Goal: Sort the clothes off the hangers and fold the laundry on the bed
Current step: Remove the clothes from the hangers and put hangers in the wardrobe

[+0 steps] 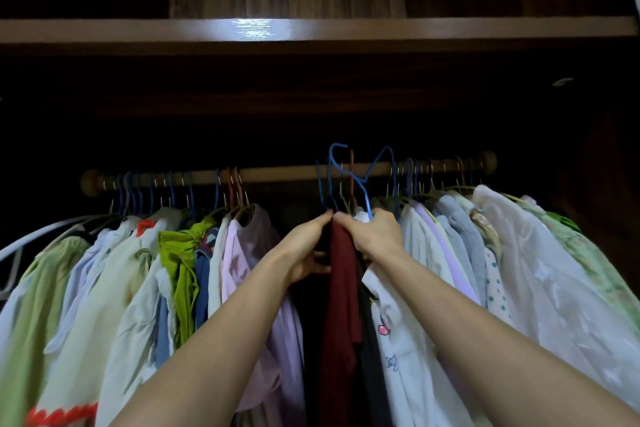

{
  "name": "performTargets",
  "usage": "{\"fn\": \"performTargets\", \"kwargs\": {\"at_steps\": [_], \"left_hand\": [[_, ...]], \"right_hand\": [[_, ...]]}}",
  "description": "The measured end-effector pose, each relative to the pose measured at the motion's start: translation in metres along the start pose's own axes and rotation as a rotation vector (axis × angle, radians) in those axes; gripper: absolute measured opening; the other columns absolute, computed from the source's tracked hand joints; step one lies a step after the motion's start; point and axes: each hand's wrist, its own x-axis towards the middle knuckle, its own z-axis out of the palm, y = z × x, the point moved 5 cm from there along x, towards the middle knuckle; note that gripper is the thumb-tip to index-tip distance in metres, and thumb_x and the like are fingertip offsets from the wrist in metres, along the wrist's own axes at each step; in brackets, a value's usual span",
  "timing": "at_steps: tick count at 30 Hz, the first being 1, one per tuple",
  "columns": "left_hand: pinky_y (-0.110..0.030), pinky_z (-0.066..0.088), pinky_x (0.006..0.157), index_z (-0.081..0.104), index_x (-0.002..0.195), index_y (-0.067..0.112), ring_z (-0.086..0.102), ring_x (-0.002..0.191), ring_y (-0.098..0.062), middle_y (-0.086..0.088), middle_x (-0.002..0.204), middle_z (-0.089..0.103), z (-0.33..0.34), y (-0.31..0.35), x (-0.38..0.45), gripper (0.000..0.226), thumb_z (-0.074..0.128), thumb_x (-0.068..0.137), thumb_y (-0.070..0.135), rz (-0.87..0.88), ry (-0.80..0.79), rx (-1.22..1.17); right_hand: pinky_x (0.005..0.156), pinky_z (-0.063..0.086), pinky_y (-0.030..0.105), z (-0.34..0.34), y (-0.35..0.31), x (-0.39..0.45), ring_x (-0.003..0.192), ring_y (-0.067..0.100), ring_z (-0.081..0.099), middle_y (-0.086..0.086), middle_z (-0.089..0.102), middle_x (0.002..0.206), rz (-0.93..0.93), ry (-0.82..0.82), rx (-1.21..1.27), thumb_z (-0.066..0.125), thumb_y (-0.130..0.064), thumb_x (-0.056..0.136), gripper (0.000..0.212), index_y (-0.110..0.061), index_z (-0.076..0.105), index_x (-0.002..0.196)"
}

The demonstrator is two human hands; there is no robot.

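Inside a dark wooden wardrobe, a person reaches up with both bare arms to a maroon garment (341,274) hanging near the middle of a wooden rail (284,172). The left hand (306,248) has its fingers curled round the garment's left shoulder edge, fingertips pinching the cloth at the top. The right hand (372,236) is closed over the garment's right shoulder, where it also bunches the neck of a white printed top (391,333) hanging just beside it. The 2 hands meet at the garment's collar, thumbs almost touching.

Above the hands, several blue wire hangers (337,180) rise to the rail; one of them stands tilted, its hook above the rail rather than over it. Which hanger carries the maroon garment cannot be told.

To the left of the gap hang a lilac shirt (239,253), a bright green top (180,253) and a pale green dress (38,288), packed close together. To the right, pressed against one another, hang a grey shirt (465,236) and a sheer white blouse (540,270). A wooden shelf (311,29) runs across above the rail, catching a patch of light at its front edge.
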Motion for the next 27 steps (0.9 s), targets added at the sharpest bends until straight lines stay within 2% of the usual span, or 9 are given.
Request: {"fn": "performTargets", "kwargs": {"at_steps": [3, 5, 8, 13, 16, 18, 20, 24, 27], "left_hand": [[-0.03, 0.053, 0.073, 0.072, 0.101, 0.021, 0.067, 0.079, -0.019, 0.0, 0.091, 0.073, 0.005, -0.006, -0.005, 0.041, 0.052, 0.091, 0.056, 0.011, -0.061, -0.002], [-0.037, 0.054, 0.091, 0.067, 0.114, 0.02, 0.069, 0.096, -0.021, -0.003, 0.104, 0.073, 0.007, -0.009, -0.005, 0.039, 0.063, 0.087, 0.048, 0.073, -0.058, 0.002], [-0.042, 0.053, 0.094, 0.058, 0.123, 0.017, 0.069, 0.099, -0.022, -0.006, 0.108, 0.072, 0.012, -0.008, -0.01, 0.045, 0.072, 0.083, 0.033, 0.123, 0.002, -0.013], [-0.038, 0.053, 0.095, 0.051, 0.128, 0.023, 0.068, 0.1, -0.018, -0.002, 0.113, 0.069, 0.022, -0.006, -0.022, 0.054, 0.074, 0.08, 0.023, 0.203, 0.026, 0.109], [-0.027, 0.05, 0.094, 0.048, 0.133, 0.027, 0.065, 0.103, -0.009, 0.004, 0.118, 0.066, 0.026, -0.013, -0.035, 0.047, 0.065, 0.089, 0.022, 0.287, 0.053, 0.191], [-0.019, 0.045, 0.097, 0.038, 0.141, 0.032, 0.059, 0.111, 0.0, 0.011, 0.128, 0.06, 0.03, -0.022, -0.048, 0.052, 0.06, 0.094, 0.023, 0.342, 0.044, 0.269], [-0.023, 0.039, 0.107, 0.03, 0.15, 0.027, 0.053, 0.121, -0.001, 0.01, 0.138, 0.054, 0.03, -0.037, -0.062, 0.063, 0.06, 0.095, 0.022, 0.345, 0.069, 0.284], [-0.04, 0.039, 0.111, 0.046, 0.141, 0.015, 0.053, 0.124, -0.015, -0.002, 0.135, 0.057, 0.022, -0.079, -0.096, 0.062, 0.067, 0.086, 0.036, 0.289, 0.261, 0.302], [-0.043, 0.047, 0.1, 0.061, 0.119, 0.016, 0.06, 0.101, -0.014, -0.001, 0.108, 0.066, 0.019, -0.108, -0.131, 0.029, 0.063, 0.092, 0.027, 0.318, 0.404, 0.3]], "right_hand": [[0.055, 0.032, 0.029, -0.004, 0.011, -0.001, 0.056, 0.017, 0.044, -0.005, 0.044, 0.049, 0.001, -0.05, 0.148, 0.06, -0.025, 0.089, 0.038, -0.017, 0.042, 0.058], [0.051, 0.03, 0.026, -0.011, 0.017, -0.001, 0.054, 0.014, 0.039, -0.003, 0.041, 0.052, 0.01, -0.067, 0.152, 0.059, -0.014, 0.089, 0.033, -0.016, 0.043, 0.06], [0.057, 0.04, 0.025, -0.022, 0.02, -0.001, 0.063, 0.015, 0.05, 0.0, 0.052, 0.063, 0.001, -0.062, 0.143, 0.056, -0.006, 0.088, 0.015, -0.011, 0.058, 0.073], [0.067, 0.043, 0.031, -0.031, 0.023, -0.007, 0.067, 0.018, 0.051, 0.007, 0.054, 0.068, 0.018, -0.097, 0.219, 0.058, -0.016, 0.09, 0.015, -0.004, 0.061, 0.081], [0.073, 0.043, 0.031, -0.049, 0.023, -0.025, 0.074, 0.016, 0.055, 0.001, 0.06, 0.078, -0.006, -0.134, 0.232, 0.05, -0.032, 0.097, 0.023, -0.014, 0.06, 0.088], [0.068, 0.042, 0.024, -0.065, 0.027, -0.044, 0.077, 0.011, 0.056, -0.001, 0.062, 0.086, -0.038, -0.152, 0.234, 0.042, -0.032, 0.1, 0.028, -0.013, 0.063, 0.098], [0.063, 0.038, 0.023, -0.078, 0.037, -0.065, 0.072, 0.01, 0.054, -0.002, 0.061, 0.08, -0.031, -0.16, 0.224, 0.041, -0.03, 0.101, 0.031, -0.012, 0.064, 0.092], [0.056, 0.039, 0.021, -0.086, 0.072, -0.104, 0.057, 0.009, 0.054, -0.005, 0.059, 0.061, 0.072, -0.247, 0.163, 0.043, -0.03, 0.098, 0.036, -0.014, 0.062, 0.073], [0.06, 0.042, 0.023, -0.08, 0.101, -0.131, 0.054, 0.011, 0.053, 0.0, 0.06, 0.06, 0.126, -0.362, 0.113, 0.043, -0.034, 0.099, 0.044, -0.013, 0.062, 0.065]]}}
